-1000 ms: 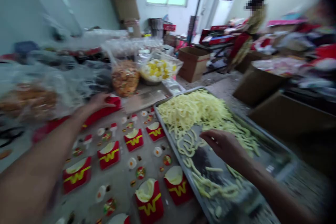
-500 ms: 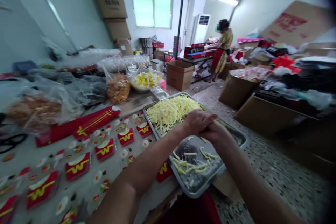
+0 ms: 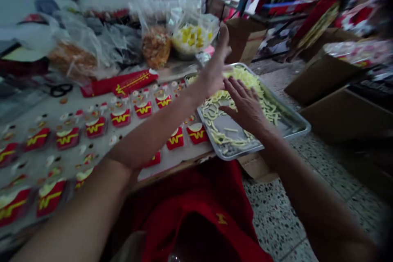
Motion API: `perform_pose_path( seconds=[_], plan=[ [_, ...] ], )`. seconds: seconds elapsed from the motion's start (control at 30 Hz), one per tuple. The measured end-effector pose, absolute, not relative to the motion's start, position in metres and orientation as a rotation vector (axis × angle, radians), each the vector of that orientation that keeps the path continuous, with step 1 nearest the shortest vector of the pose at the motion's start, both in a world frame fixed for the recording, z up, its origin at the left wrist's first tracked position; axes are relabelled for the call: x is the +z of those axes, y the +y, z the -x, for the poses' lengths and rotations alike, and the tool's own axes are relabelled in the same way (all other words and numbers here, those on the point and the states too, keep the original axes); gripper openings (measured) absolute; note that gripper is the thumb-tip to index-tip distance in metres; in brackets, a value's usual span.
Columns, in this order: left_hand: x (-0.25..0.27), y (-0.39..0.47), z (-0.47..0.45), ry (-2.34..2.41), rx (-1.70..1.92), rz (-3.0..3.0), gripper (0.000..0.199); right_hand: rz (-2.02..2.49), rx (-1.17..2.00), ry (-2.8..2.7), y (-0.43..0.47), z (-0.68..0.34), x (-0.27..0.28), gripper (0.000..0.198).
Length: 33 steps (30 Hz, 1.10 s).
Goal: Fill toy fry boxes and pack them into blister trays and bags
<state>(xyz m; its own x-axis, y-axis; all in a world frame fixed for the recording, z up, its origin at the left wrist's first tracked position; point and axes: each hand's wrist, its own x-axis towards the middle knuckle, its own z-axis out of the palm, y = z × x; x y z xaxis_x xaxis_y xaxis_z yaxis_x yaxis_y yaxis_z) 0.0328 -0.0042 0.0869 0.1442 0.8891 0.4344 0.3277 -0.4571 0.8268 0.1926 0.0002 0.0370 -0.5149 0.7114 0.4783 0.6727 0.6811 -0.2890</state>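
Over the metal tray [image 3: 294,127] at the table's front right, both my hands are raised and hold nothing. My left hand [image 3: 215,67] is turned sideways with its thumb up, above the tray's left side; its fingers are apart. Close by, my right hand [image 3: 244,104] hangs palm down with fingers stretched out. Pale yellow fry-like strips [image 3: 211,127] lie scattered in the tray, with a heap [image 3: 245,77] of them at its far end, partly hidden by my hands.
Rows of red packets with a yellow W [image 3: 121,116] cover the table. Behind them lie a red folded bag [image 3: 119,84], black scissors [image 3: 61,89], a bag of brown pieces [image 3: 156,47] and a bowl of yellow and white pieces [image 3: 192,39]. Cardboard boxes [image 3: 325,69] stand right; a person [image 3: 322,20] stands beyond.
My hands, clasped together over the tray before, have come apart and opened. The strips are spread more widely across the tray. The view has tilted downward.
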Motion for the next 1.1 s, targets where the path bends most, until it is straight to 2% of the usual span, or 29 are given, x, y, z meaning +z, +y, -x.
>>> perform_pose_path(
  seconds=[0.1,0.23,0.3,0.4,0.47,0.53,0.6,0.67,0.77,0.83,0.97,1.03,1.1],
  plan=[
    [0.105,-0.07,0.028,1.269,1.45,-1.732,0.048,1.191,0.331,-2.143,-0.017,-0.213,0.023,0.039],
    [0.123,-0.191,0.076,1.393,1.578,-1.633,0.037,1.0,0.95,-1.923,-0.052,-0.215,0.038,0.041],
    [0.118,-0.261,0.08,1.569,1.434,-1.591,0.033,0.755,1.305,-1.993,-0.079,-0.203,0.047,0.038],
    [0.083,-0.363,0.072,1.886,0.99,-1.252,0.032,0.33,1.789,-2.23,-0.125,-0.185,0.049,0.035],
    [0.046,-0.417,0.066,2.026,0.903,-0.994,0.032,0.151,2.019,-2.294,-0.153,-0.172,0.04,0.036],
    [0.006,-0.455,0.063,2.121,1.018,-0.686,0.035,0.101,2.191,-2.237,-0.179,-0.151,0.026,0.037],
    [-0.031,-0.477,0.067,2.054,1.305,-0.334,0.041,0.06,2.391,-2.113,-0.206,-0.119,0.008,0.038],
    [-0.062,-0.487,0.075,1.796,1.566,-0.082,0.042,-0.049,2.667,-1.936,-0.238,-0.076,-0.015,0.041],
    [-0.1,-0.5,0.088,1.41,1.729,0.021,0.034,-0.103,3.059,-1.767,-0.292,-0.009,-0.061,0.047],
    [-0.122,-0.513,0.093,1.343,1.758,0.04,0.038,0.18,3.08,-2.006,-0.323,0.021,-0.096,0.044],
    [-0.154,-0.547,0.098,1.441,1.801,0.099,0.053,0.397,2.74,-2.538,-0.342,0.032,-0.144,0.04],
    [-0.166,-0.56,0.099,1.598,1.874,0.17,0.059,0.378,2.508,-2.729,-0.332,0.026,-0.147,0.031],
    [-0.176,-0.568,0.097,1.8,1.977,0.26,0.066,0.144,2.031,-2.909,-0.326,0.024,-0.142,0.019]
  ],
)
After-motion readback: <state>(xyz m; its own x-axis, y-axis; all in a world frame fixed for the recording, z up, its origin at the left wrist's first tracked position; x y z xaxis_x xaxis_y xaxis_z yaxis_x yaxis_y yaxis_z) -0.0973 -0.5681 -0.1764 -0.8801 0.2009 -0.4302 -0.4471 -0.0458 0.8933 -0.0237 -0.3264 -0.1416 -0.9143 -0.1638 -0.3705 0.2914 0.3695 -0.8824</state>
